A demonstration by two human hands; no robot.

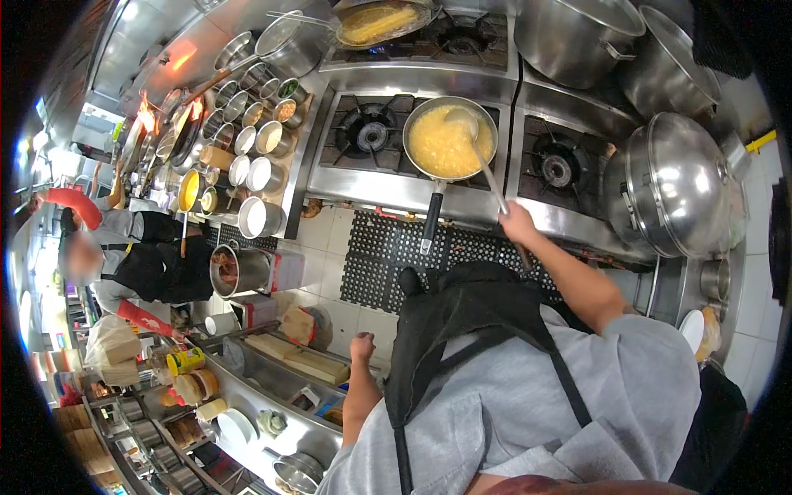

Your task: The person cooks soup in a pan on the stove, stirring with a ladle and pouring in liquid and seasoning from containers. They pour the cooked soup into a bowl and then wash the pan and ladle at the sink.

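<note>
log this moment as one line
right hand: gripping ladle | ladle head: in yellow mixture | pan: on stove | left hand: away from pan

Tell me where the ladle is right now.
In the head view, above and right of centre: the ladle has its bowl in the yellow mixture in the pan, its handle in the person's right hand.

Restaurant kitchen: gas burners (pixel 370 136), steel stockpots (pixel 577 41), open flames (pixel 147 114).

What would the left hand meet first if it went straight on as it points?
The left hand would likely meet the stove front, past the mat below; its height is unclear.
</note>
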